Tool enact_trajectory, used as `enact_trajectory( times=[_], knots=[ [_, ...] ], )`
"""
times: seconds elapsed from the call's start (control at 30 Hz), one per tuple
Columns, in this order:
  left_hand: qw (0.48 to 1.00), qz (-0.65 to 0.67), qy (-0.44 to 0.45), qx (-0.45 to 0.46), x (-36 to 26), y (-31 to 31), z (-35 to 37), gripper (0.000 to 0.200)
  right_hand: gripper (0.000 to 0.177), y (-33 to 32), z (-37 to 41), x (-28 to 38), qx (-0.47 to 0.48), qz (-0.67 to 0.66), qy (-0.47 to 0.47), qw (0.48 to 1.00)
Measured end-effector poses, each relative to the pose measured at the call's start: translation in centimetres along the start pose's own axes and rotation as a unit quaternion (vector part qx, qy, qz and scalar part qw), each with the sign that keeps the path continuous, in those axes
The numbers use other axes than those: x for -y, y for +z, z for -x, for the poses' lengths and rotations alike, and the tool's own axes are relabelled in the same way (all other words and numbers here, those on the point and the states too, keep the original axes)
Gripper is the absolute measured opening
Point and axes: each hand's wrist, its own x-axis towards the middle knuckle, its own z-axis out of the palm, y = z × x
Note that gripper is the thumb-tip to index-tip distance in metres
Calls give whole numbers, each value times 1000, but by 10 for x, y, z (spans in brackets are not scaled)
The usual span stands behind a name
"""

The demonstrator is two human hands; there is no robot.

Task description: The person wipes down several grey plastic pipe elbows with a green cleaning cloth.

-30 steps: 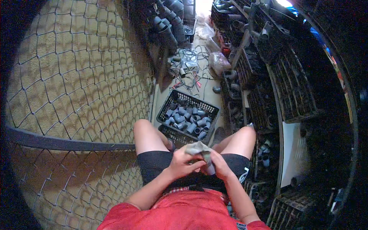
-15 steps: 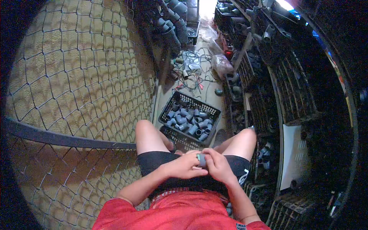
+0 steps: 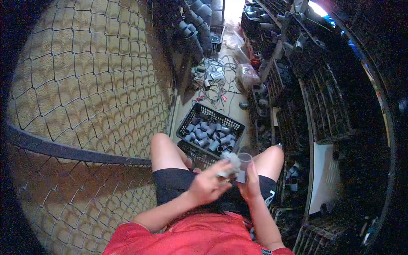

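My right hand [image 3: 251,183] is closed round a grey pipe fitting [image 3: 240,176], its round open end [image 3: 245,157] tipped up and away from me. Beside it, my left hand [image 3: 208,183] grips a crumpled pale grey rag [image 3: 230,164], smeared by motion and right at the fitting's side. Both hands are above my lap. Past my knees, a black plastic crate [image 3: 190,139] on the floor holds many loose grey pipe elbows [image 3: 213,145].
A chain-link fence [image 3: 97,85] with a metal rail [image 3: 76,149] runs along my left. Dark racks [image 3: 327,102] of fittings line the right, with a white panel [image 3: 324,178]. Tangled cords [image 3: 214,78] and plastic bags [image 3: 246,73] lie on the floor beyond the crate.
My hands, close together over my lap before, have moved forward and a little apart. The pipe fitting's open end and the rag now show between them.
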Motion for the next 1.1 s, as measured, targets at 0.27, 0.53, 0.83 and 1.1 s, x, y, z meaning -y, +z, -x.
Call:
enact_trajectory(
  times=[0.27, 0.53, 0.83, 1.1],
  knots=[
    [986, 22, -137, -97, 6, 35, 14, 30, 46, 32, -3, -22, -35, 74, -101, 992],
    [976, 117, -184, -20, -12, 32, -3, 57, 59, 45, -25, 17, -109, 146, -182, 966],
    [975, 179, -103, -80, -16, 33, -20, 68, 62, 48, -32, 11, -66, 46, -125, 989],
    [995, 41, -71, -56, 37, 11, -15, 60, 49, 63, -17, 14, -46, -171, -146, 973]
  ],
)
